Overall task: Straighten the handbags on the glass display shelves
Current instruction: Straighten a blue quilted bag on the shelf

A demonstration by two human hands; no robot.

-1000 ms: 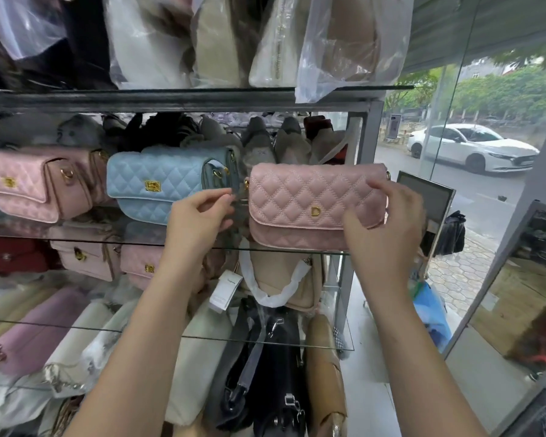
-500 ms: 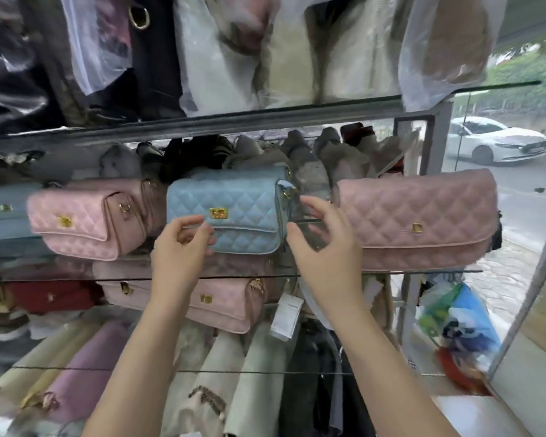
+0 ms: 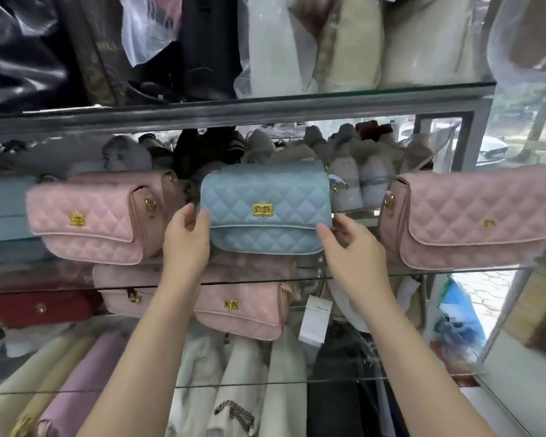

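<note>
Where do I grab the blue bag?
Take the blue bag by its two short ends, a hand from each side, as the left hand and right hand do. It is wide and upright; that should keep it level.

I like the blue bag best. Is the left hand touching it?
Touching. The head view shows the left hand pinching the blue bag at its left end, with the thumb lying over the front edge.

A white car (image 3: 494, 151) stands outside at upper right, and a blue plastic bag (image 3: 459, 315) hangs lower right.
</note>
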